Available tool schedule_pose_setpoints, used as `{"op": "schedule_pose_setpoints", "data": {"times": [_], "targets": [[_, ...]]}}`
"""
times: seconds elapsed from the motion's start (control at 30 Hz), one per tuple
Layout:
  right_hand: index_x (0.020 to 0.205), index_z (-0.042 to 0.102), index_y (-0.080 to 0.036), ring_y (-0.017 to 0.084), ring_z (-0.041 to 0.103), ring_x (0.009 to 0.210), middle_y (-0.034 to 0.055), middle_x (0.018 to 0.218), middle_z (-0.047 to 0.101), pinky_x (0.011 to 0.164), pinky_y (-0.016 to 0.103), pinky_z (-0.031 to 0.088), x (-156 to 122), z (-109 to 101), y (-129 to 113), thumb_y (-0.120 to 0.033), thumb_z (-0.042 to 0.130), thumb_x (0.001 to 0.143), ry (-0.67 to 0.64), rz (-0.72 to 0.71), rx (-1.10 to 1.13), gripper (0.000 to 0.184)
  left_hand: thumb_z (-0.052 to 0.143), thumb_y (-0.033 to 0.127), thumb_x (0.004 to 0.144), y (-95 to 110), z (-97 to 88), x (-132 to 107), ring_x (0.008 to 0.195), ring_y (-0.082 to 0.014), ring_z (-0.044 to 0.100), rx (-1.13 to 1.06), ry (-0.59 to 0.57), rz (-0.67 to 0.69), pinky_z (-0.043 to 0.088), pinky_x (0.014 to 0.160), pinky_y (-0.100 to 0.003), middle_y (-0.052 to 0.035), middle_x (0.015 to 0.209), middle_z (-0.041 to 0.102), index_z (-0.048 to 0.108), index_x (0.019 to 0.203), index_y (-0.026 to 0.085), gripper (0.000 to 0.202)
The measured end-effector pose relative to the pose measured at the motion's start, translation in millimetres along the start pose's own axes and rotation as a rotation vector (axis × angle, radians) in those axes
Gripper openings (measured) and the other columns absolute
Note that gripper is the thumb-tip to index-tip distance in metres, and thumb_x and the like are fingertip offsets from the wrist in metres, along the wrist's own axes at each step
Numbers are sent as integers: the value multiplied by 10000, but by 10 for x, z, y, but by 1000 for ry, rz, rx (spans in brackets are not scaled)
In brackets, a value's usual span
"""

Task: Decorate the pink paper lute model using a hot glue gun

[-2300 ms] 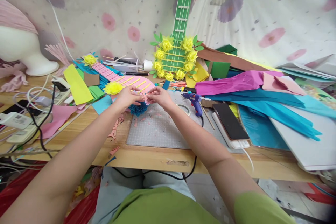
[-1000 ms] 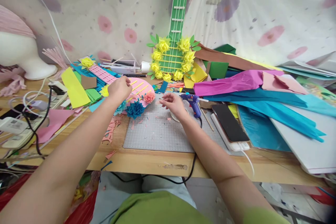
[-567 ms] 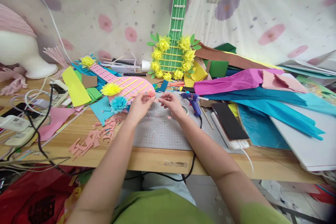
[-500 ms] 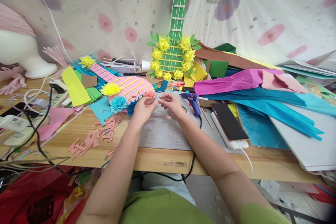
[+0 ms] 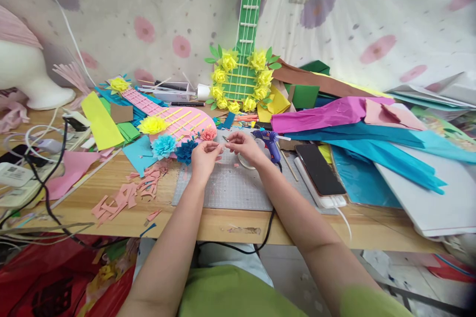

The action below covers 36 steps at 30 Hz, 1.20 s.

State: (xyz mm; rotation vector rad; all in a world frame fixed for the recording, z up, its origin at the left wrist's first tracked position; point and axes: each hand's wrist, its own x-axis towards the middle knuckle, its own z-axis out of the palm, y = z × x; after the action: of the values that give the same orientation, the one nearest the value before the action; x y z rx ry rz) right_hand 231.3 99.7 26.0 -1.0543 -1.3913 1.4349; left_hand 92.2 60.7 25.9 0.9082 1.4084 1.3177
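Note:
Over the grey cutting mat (image 5: pixel 238 193), my left hand (image 5: pixel 206 156) and my right hand (image 5: pixel 246 147) meet almost fingertip to fingertip. Both are closed in a pinch. A thin, small dark piece (image 5: pixel 225 139) shows at the right fingertips; its kind is too small to make out. What the left fingers hold, if anything, is hidden. To the left lies a pink paper guitar (image 5: pixel 193 118) with a yellow flower (image 5: pixel 152 125), a light blue flower (image 5: pixel 163 146), a dark blue flower (image 5: pixel 185 151) and a coral flower (image 5: pixel 208 133). Beside my right hand is a purple glue gun (image 5: pixel 271 144).
A green paper guitar (image 5: pixel 241 84) ringed with yellow flowers stands at the back. Pink paper scraps (image 5: pixel 119 200) lie at left, near cables and a power strip (image 5: pixel 26 193). On the right are a phone (image 5: pixel 320 169) and folded crepe paper (image 5: pixel 330 115). A black cord hangs over the table edge.
The view has shifted slightly, moving the scene a little left. My hands stay close together, and the coral and dark blue flowers show more fully beside the left one.

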Motion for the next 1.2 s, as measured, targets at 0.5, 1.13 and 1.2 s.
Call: {"op": "schedule_pose_setpoints", "data": {"times": [0.5,1.13,1.2], "targets": [[751,629,-178,208,597,669,92,755,665,580,294,405,-594,-1147,-322,-526,628,707,126,345,-1260,350,784,278,568,-300,264,-40,632,-140,643,-159,29,-79,526,590,-252,-1,631,625,565,694,159,280],[736,609,-169,81,407,456,-21,517,499,439,227,307,-556,-817,-34,-605,623,693,-48,59,-458,438,808,242,504,-295,267,-22,574,-133,621,-301,100,-115,525,534,-252,2,572,603,571,687,115,325],[676,586,-174,81,388,432,-33,466,459,423,229,286,-541,-805,-1,-620,615,692,-40,81,-549,448,804,248,506,-312,263,-15,582,-136,623,-304,96,-103,529,539,-258,1,580,607,573,697,116,327]]}}
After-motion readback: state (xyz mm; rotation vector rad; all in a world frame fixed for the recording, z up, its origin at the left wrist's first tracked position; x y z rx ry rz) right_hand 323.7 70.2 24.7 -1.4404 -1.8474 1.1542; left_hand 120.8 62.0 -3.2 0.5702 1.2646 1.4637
